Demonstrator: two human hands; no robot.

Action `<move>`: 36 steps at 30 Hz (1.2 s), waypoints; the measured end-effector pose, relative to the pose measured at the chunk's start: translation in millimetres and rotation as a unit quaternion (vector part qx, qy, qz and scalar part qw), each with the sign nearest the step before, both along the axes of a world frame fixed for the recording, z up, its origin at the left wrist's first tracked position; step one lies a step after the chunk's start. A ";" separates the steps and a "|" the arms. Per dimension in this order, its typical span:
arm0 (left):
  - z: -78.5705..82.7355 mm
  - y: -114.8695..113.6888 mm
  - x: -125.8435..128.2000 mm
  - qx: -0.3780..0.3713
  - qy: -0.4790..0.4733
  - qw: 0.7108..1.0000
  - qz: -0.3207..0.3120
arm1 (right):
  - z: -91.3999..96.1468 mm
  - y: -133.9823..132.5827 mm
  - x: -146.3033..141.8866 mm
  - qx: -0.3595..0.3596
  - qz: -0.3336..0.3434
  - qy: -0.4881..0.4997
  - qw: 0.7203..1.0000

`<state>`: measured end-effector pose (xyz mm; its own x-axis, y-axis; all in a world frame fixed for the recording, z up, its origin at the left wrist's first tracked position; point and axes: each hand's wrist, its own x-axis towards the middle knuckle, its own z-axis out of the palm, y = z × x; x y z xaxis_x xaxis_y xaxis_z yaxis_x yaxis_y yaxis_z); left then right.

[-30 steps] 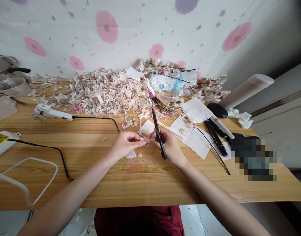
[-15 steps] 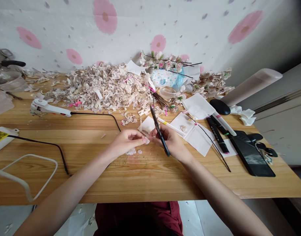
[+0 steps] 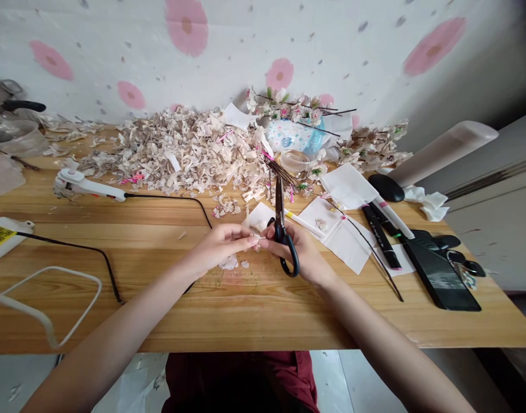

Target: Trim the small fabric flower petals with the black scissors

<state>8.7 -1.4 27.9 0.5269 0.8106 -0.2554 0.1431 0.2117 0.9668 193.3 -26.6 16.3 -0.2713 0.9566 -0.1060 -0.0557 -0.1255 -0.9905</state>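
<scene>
Close in front of me, my left hand pinches a small whitish petal-like piece between thumb and fingers. My right hand has black-handled scissors hooked on its fingers, blades pointing away from me. Its thumb and fingertip also meet the petal-like piece, whose shape is mostly hidden by the fingers. Below the hands lie a few pale petal-like pieces on the wooden table. Just beyond them is a white paper square, partly covered by my fingers.
A large heap of pale scraps spreads along the wall. Flowering twigs rest on a blue-dotted pack. To the right lie paper sheets, black markers and a phone. A white glue gun with a cord lies left.
The scissors have turned in my right hand, so the handle loops now show and the blades point more directly away. Both hands still meet at the small piece.
</scene>
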 end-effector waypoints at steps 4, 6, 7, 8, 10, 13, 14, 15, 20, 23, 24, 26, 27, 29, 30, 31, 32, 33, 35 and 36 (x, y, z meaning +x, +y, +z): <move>-1.3 -0.1 -1.5 -0.015 -0.004 1.000 0.011 | -1.3 0.9 1.0 0.009 -0.019 0.000 1.000; -2.0 0.1 -1.5 0.001 -0.019 0.999 0.045 | -2.6 0.5 1.1 0.017 -0.036 -0.009 0.999; -2.5 0.2 -1.5 0.016 -0.030 0.997 0.070 | -3.3 -0.6 0.8 0.021 -0.039 -0.007 0.999; -3.0 0.4 -1.5 0.031 -0.045 0.994 0.098 | -3.9 -2.4 0.2 0.026 -0.033 0.001 0.999; -4.4 0.8 -1.7 0.041 -0.083 0.983 0.158 | -4.6 -8.5 -1.3 0.042 0.002 0.018 0.999; -6.0 1.5 -2.8 0.016 -0.154 0.962 0.225 | -4.0 -21.5 -3.7 0.083 0.066 -0.016 0.994; -6.1 1.6 -3.1 0.007 -0.174 0.957 0.234 | -3.6 -25.8 -4.3 0.100 0.082 -0.043 0.991; -5.8 1.6 -3.4 0.001 -0.190 0.953 0.237 | -3.1 -29.8 -4.9 0.115 0.095 -0.070 0.986; 0.3 -0.7 -2.1 -0.014 -0.221 0.945 0.239 | -1.2 -41.3 -10.8 0.128 0.142 -0.151 0.970; 3.7 -3.0 -0.2 -0.006 -0.208 0.948 0.241 | -1.3 -43.0 -15.0 0.126 0.139 -0.161 0.969; 4.2 -3.8 0.2 0.000 -0.201 0.950 0.237 | -1.7 -43.2 -15.9 0.128 0.133 -0.159 0.970; 3.8 -5.3 0.8 0.002 -0.192 0.955 0.226 | -3.4 -43.5 -16.6 0.133 0.123 -0.154 0.971; 3.2 -6.0 1.1 -0.002 -0.191 0.957 0.220 | -4.4 -43.6 -16.5 0.135 0.120 -0.153 0.972; 1.5 -7.4 1.6 -0.012 -0.188 0.960 0.208 | -6.2 -43.7 -16.2 0.135 0.116 -0.148 0.973; 0.6 -8.0 1.9 -0.016 -0.187 0.961 0.203 | -6.6 -43.7 -16.1 0.134 0.115 -0.143 0.974; -0.1 -8.5 2.2 -0.018 -0.186 0.962 0.199 | -6.8 -43.7 -16.0 0.134 0.114 -0.138 0.975; -0.6 -8.8 2.5 -0.017 -0.185 0.963 0.195 | -6.6 -43.6 -16.1 0.135 0.112 -0.133 0.975; -0.8 -9.0 2.8 -0.015 -0.184 0.964 0.191 | -6.2 -43.5 -16.2 0.136 0.111 -0.130 0.976; -0.9 -9.2 3.2 -0.013 -0.182 0.966 0.185 | -5.2 -43.1 -16.3 0.136 0.111 -0.129 0.976; -0.8 -9.1 3.2 -0.012 -0.178 0.967 0.183 | -4.9 -42.9 -16.3 0.135 0.111 -0.130 0.976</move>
